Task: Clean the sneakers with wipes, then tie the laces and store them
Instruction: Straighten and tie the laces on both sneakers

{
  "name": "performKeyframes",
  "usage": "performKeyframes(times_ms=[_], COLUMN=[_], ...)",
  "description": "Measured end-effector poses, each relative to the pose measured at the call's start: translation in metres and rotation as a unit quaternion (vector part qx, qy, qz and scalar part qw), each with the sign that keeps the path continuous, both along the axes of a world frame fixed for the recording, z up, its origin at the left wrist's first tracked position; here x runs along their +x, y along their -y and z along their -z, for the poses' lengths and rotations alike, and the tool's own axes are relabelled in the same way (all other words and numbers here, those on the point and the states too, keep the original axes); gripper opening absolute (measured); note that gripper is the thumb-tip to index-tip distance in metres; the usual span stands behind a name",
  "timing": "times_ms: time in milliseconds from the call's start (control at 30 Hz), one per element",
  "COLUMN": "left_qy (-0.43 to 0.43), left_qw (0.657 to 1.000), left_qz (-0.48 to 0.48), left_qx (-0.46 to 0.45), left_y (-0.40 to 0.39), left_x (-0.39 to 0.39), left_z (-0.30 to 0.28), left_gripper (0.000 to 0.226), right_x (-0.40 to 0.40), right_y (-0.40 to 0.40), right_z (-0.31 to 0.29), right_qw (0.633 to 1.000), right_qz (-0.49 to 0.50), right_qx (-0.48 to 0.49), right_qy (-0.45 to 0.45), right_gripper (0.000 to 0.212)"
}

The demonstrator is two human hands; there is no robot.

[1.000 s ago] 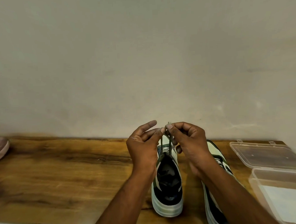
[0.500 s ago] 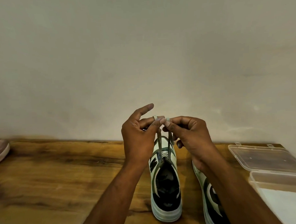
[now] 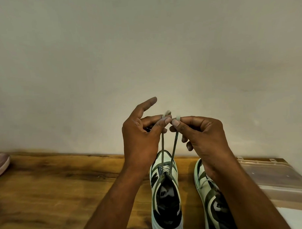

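Two lace ends are drawn straight up from the left sneaker (image 3: pixel 165 191), one in each hand, and they run taut and nearly parallel down to the top eyelets. Held that high, the laces (image 3: pixel 168 148) look evened out and tensioned before any knot is crossed — my guess, since no crossing or loop shows yet.

The left hand (image 3: pixel 140 137) pinches its end between thumb and a curled finger, with the pale aglet poking out just above the pinch; its forefinger sticks out free toward 1 o'clock, touching nothing. The right hand (image 3: pixel 202 134) pinches the other end the same way, thumb against fingertip, the rest of its fingers loosely curled beneath. The two pinches sit close together, almost touching, above the shoe's toe.

That sneaker stands on the wooden table (image 3: pixel 55 194), heel toward the wearer of the camera, toe toward the wall at 12 o'clock. Its partner, the right sneaker (image 3: pixel 206 189), lies just beside it at 3 o'clock, partly hidden under the right forearm, with what seems a loose pale lace across its tongue. Further toward 3 o'clock sits a clear plastic box (image 3: pixel 277 175) — likely where the pair will end up. At 9 o'clock, at the table's far edge, the tip of a pinkish shoe (image 3: pixel 0 164) shows.

I see no wipes in view, so the work appears to be in its tying stage.
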State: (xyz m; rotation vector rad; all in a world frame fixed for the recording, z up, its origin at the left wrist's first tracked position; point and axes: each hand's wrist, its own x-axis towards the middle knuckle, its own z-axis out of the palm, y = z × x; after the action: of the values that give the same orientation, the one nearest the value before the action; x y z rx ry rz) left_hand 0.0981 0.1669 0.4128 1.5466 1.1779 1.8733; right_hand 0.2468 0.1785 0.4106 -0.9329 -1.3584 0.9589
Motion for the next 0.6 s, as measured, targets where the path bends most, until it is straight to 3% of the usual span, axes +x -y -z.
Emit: performKeyframes(times_ms=[600], left_qy=[0.037], left_qw=[0.998], left_qz=[-0.001], left_qx=[0.056], left_y=[0.025], left_x=[0.013], left_z=[-0.037], left_gripper=[0.062], right_x=[-0.001], right_y=[0.022], right_z=[-0.029], right_qw=[0.996], right_qz=[0.017], right_qx=[0.085], right_qy=[-0.019], right_gripper=[0.010])
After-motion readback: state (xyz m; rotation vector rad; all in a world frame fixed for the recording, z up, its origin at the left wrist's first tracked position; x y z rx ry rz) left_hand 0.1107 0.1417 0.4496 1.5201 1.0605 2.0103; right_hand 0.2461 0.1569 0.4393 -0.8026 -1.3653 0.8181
